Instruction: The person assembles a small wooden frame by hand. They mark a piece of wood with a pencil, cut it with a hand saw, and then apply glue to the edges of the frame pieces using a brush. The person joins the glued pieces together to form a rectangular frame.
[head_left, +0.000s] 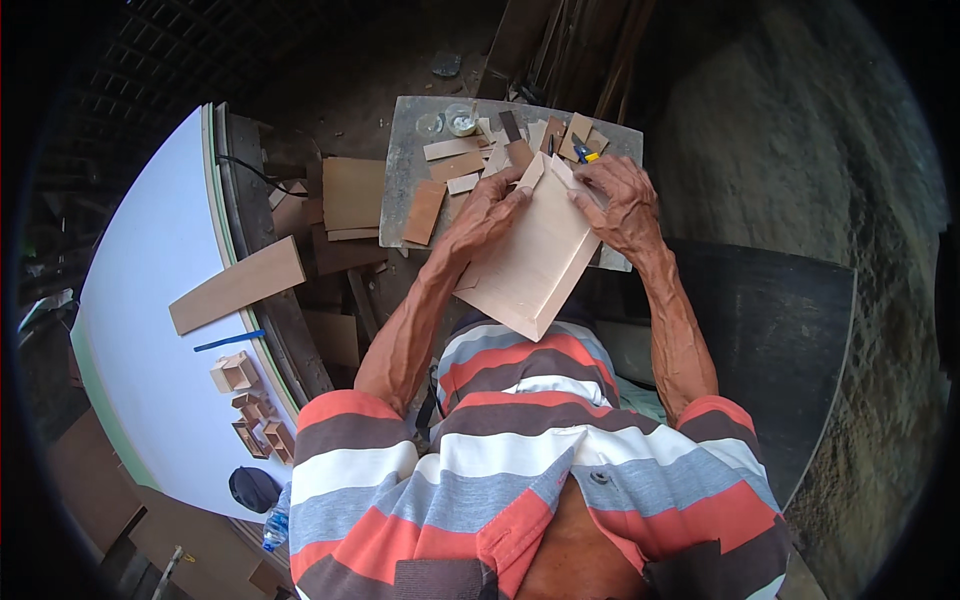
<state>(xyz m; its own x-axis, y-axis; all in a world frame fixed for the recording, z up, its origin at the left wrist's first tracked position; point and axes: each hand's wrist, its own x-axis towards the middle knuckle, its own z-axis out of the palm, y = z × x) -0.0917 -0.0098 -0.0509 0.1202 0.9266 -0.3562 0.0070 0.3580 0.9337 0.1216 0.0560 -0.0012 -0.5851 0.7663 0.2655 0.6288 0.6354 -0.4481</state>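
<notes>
Both L hand (494,208) & R hand (622,205) hold wdn tray (530,255); offcuts (457,166) nr

At 6 o'clock, the shirt (520,450) is banded with broad stripes of coral red, dark brown, white and grey-blue. Just off centre towards 1 o'clock, pale pinkish beige is shown by the tray (530,250). At 12 o'clock, the surface (408,125) is mottled with grey, and the wood pieces (424,212) on it are coloured cream, tan, orange-brown and dark brown. Blue and yellow are combined on the tool (586,152) at 1 o'clock. At 9 o'clock, the white panel (150,310) is edged with pale green; light brown is seen on the plank (238,286), bright blue on the strip (229,341). At 8 o'clock, the small boxes (236,374) are toned from pale beige to brown. At 3 o'clock, the board (760,340) is coloured black.
</notes>
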